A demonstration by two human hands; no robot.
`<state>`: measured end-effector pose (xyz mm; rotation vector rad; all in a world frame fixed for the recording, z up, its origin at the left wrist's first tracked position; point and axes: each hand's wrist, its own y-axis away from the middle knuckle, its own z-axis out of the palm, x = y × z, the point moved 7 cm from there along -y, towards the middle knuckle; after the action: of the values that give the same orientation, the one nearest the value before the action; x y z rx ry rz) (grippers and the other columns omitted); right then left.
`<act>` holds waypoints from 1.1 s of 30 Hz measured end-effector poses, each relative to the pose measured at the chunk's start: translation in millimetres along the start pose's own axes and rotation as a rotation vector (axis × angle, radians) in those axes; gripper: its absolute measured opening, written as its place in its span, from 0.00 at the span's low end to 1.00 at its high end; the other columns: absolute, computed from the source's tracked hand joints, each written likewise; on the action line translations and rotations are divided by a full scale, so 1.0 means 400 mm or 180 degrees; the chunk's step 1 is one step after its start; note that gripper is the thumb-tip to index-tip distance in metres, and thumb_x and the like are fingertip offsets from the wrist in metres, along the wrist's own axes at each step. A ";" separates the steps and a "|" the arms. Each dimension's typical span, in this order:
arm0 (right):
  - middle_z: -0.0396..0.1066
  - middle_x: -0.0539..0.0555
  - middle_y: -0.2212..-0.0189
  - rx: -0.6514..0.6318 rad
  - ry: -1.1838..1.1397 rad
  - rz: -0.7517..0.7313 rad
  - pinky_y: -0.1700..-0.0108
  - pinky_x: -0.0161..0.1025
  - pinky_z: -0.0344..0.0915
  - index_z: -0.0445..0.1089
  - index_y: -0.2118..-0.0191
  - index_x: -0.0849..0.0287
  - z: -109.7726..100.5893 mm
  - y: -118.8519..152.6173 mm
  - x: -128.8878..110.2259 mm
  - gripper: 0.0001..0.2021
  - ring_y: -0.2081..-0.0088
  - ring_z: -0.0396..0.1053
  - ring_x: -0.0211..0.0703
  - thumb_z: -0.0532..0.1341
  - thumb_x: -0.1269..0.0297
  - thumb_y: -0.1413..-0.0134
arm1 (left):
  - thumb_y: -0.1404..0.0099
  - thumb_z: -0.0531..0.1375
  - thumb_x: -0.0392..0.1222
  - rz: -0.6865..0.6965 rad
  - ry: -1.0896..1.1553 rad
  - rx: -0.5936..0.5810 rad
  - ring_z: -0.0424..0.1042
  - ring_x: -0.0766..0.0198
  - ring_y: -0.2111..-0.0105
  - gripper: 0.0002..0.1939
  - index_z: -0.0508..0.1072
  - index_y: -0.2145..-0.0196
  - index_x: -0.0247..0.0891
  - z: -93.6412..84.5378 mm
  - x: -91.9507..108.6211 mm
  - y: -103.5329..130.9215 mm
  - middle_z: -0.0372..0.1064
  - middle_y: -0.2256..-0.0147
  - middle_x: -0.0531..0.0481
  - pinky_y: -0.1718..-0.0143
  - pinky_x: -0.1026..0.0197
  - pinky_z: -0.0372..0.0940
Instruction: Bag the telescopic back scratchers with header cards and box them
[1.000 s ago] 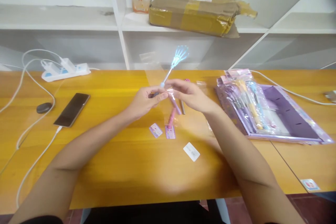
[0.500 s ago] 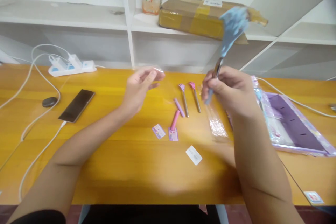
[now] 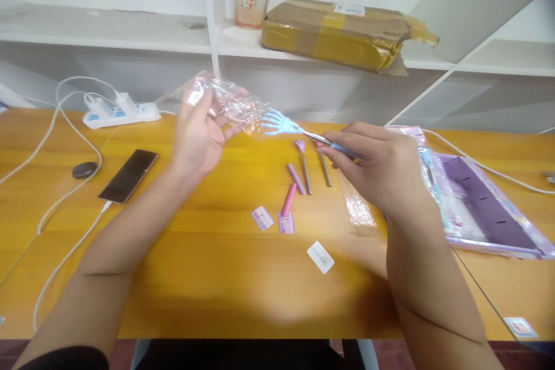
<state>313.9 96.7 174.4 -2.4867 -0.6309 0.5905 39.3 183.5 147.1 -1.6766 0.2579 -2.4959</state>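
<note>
A blue back scratcher (image 3: 281, 123) with a hand-shaped head points left, its handle gripped in my right hand (image 3: 373, 162). My left hand (image 3: 199, 133) is closed on a crumpled clear plastic bag (image 3: 229, 99), thumb against it and fingers behind. The scratcher's fingertips reach the bag's right end; I cannot tell whether they touch. Below, on the table, lie a purple scratcher head on a metal rod (image 3: 306, 167) and a pink one (image 3: 326, 169), partly behind my right hand. Near them are a purple handle tube (image 3: 296, 178) and a pink handle tube (image 3: 289, 199).
Small cards (image 3: 262, 218) and a white label card (image 3: 321, 257) lie on the table (image 3: 208, 283). An empty clear wrapper (image 3: 359, 211) lies by a purple box (image 3: 498, 208). A phone (image 3: 129, 176) and power strip (image 3: 124, 115) are left; a taped carton (image 3: 333, 34) sits on the shelf.
My right hand has swung the blue back scratcher down from upright to nearly level, pointing left. My left hand has moved left and up, and the clear bag in it now shows plainly.
</note>
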 end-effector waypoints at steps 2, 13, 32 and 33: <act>0.81 0.59 0.58 0.0000 0.0084 -0.0007 0.58 0.51 0.70 0.83 0.48 0.45 0.002 0.002 0.005 0.14 0.59 0.78 0.57 0.60 0.50 0.24 | 0.23 0.64 0.54 -0.0021 0.0055 0.0000 0.80 0.47 0.38 0.18 0.70 0.39 0.56 0.007 -0.002 0.009 0.83 0.47 0.49 0.40 0.44 0.78; 0.81 0.58 0.58 0.0060 0.0176 -0.0055 0.57 0.51 0.73 0.83 0.46 0.44 0.032 -0.006 -0.001 0.14 0.59 0.78 0.56 0.60 0.52 0.24 | 0.19 0.59 0.49 -0.0223 0.0113 -0.0087 0.83 0.53 0.42 0.26 0.61 0.27 0.59 0.045 -0.024 0.039 0.83 0.47 0.48 0.45 0.51 0.80; 0.83 0.53 0.62 -0.0797 -0.0828 0.0457 0.64 0.45 0.72 0.77 0.41 0.49 0.035 0.007 0.020 0.17 0.68 0.77 0.47 0.64 0.48 0.26 | 0.23 0.64 0.42 -0.0050 0.0102 -0.0114 0.79 0.50 0.37 0.06 0.80 0.54 0.39 0.018 -0.056 -0.007 0.83 0.46 0.42 0.36 0.51 0.77; 0.82 0.53 0.62 -0.0922 -0.1051 0.0465 0.64 0.45 0.73 0.78 0.43 0.49 0.029 0.009 0.021 0.16 0.68 0.77 0.46 0.64 0.48 0.26 | 0.23 0.63 0.42 -0.0027 0.0116 -0.0068 0.79 0.50 0.36 0.06 0.80 0.55 0.38 0.010 -0.051 -0.016 0.84 0.46 0.41 0.36 0.51 0.77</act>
<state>315.7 102.8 160.9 -2.7456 -0.7020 1.0465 50.5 193.6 131.4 -1.6446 0.2828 -2.5408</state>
